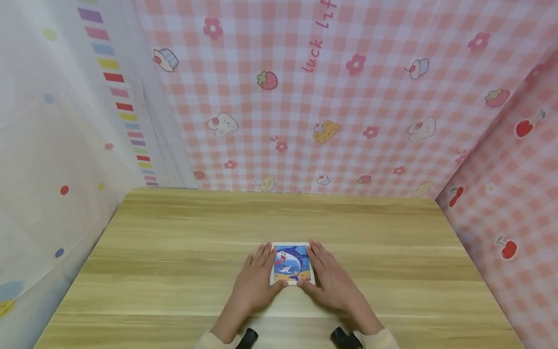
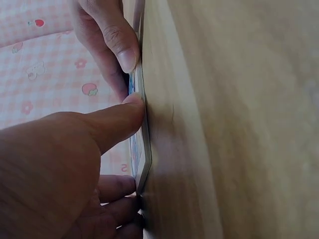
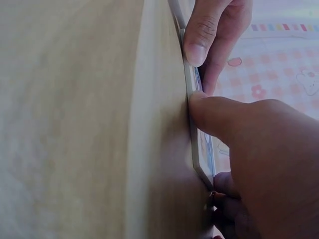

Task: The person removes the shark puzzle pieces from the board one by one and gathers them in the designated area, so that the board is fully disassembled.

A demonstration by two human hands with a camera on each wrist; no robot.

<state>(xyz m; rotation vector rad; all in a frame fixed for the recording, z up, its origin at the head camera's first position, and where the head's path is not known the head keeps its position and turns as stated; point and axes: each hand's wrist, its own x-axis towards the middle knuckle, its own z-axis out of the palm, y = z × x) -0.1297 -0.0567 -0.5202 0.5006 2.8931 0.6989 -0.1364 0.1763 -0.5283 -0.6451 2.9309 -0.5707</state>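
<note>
A small, thin, square picture board (image 1: 293, 261) lies flat on the wooden table, with a white rim and a blue sea scene showing a large shark-like animal. My left hand (image 1: 257, 278) holds its left side, fingers along the edge and thumb on the near rim. On the opposite side my right hand (image 1: 331, 281) holds it likewise. The left wrist view shows the left thumb (image 2: 117, 122) on the pale near edge of the board (image 2: 144, 149). In the right wrist view the right thumb (image 3: 219, 114) presses the same edge.
The wood-grain table (image 1: 183, 232) reaches back to a pink checked cloth (image 1: 296, 102) hanging behind it. A white cloth with coloured dots (image 1: 56, 145) hangs at the left, and another checked cloth (image 1: 514, 184) at the right. Black wrist straps (image 1: 344, 338) show near the cuffs.
</note>
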